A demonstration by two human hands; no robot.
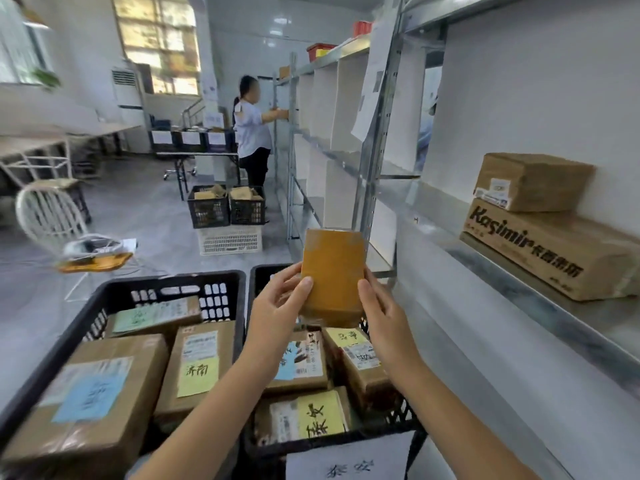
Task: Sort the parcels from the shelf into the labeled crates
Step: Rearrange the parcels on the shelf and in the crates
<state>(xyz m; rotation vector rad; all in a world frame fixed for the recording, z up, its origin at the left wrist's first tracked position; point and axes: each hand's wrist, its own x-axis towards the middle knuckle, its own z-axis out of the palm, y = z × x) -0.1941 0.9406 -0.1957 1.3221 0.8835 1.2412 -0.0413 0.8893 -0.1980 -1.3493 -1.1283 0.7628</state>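
Kasimir carton (554,251) on steel shelf (436,220)

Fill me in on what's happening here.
A person grips a small brown parcel by its sides with the left hand and right hand, above the left crate and right crate, both holding labelled boxes. On the shelf, a plain box sits on a Kasimir box. Another person works at shelving farther back.

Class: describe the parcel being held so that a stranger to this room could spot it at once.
Find the metal shelving on the right, then the black crate nearest it. Above that crate, the left hand and right hand hold up one small parcel. Unlike the parcels in the crate, its facing side is plain orange-brown, with no coloured note.
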